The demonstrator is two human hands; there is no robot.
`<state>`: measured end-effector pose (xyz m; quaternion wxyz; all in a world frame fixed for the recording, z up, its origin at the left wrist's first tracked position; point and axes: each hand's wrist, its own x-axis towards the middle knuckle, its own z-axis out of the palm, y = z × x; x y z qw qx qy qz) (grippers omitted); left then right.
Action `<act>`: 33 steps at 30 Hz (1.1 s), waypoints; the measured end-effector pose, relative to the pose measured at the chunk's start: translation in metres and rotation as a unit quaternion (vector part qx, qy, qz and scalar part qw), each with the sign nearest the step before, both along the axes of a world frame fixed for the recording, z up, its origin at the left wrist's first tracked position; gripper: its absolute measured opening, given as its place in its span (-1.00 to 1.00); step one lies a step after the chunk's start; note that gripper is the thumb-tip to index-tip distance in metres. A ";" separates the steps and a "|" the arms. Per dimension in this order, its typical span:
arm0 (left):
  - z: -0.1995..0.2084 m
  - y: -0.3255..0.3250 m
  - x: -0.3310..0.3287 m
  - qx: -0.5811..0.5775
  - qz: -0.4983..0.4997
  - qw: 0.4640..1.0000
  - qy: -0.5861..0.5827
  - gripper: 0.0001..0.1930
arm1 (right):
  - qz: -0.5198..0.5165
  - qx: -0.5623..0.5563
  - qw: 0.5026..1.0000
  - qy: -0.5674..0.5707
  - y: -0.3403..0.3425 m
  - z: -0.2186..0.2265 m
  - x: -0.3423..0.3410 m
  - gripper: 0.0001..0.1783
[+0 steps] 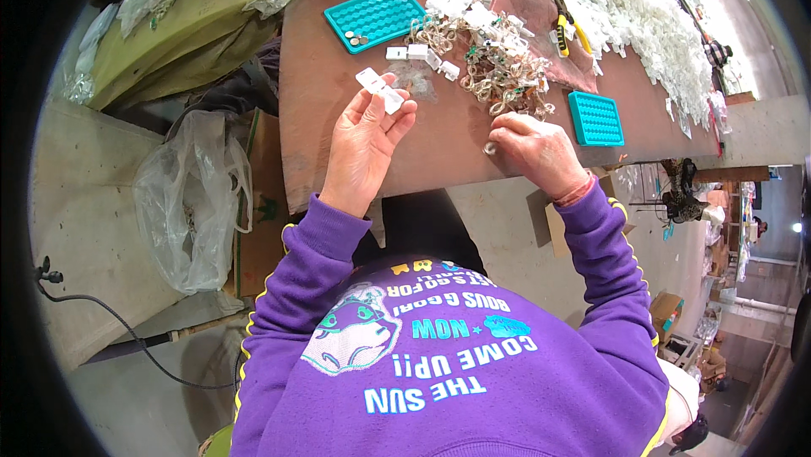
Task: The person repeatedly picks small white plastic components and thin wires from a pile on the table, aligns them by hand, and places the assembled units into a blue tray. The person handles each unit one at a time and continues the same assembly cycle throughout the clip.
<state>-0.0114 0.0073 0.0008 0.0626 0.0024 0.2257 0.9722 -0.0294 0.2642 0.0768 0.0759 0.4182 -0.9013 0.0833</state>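
Observation:
My left hand (361,143) is raised over the table's near left part, its fingers closed on a small white plastic case (372,81) that looks opened into two halves. Close to the table's front edge, my right hand (541,151) pinches a small beige loop (490,149), perhaps the end of a coiled cord. Just beyond that hand lies a tangled heap of beige cords (511,77) with small white pieces among them. A short row of white cases (416,51) sits between the two hands, farther back.
A teal tray (376,18) holding a few coin-like discs lies at the back left. Another teal tray (596,119) is right of my right hand. Yellow-handled pliers (562,30) rest on a pink cloth (583,68). White pieces (650,43) pile along the far side. A plastic bag (190,204) hangs left.

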 end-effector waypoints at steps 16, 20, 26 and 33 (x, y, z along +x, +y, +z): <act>-0.003 -0.002 0.002 0.058 0.009 0.998 -0.010 -0.67 | -0.132 -0.646 0.632 -0.408 -0.044 0.010 -0.062 -0.90; -0.002 -0.001 0.003 0.057 0.005 0.998 -0.004 -0.69 | -0.127 -0.553 0.789 -0.234 -0.031 0.024 -0.072 -0.84; -0.002 -0.002 0.002 0.050 0.004 0.999 -0.007 -0.69 | -0.053 -0.218 0.970 0.099 -0.020 0.021 -0.102 -0.83; -0.001 -0.001 0.003 0.036 0.010 0.999 -0.012 -0.68 | -0.081 -0.311 0.933 0.163 -0.002 0.013 -0.115 -0.80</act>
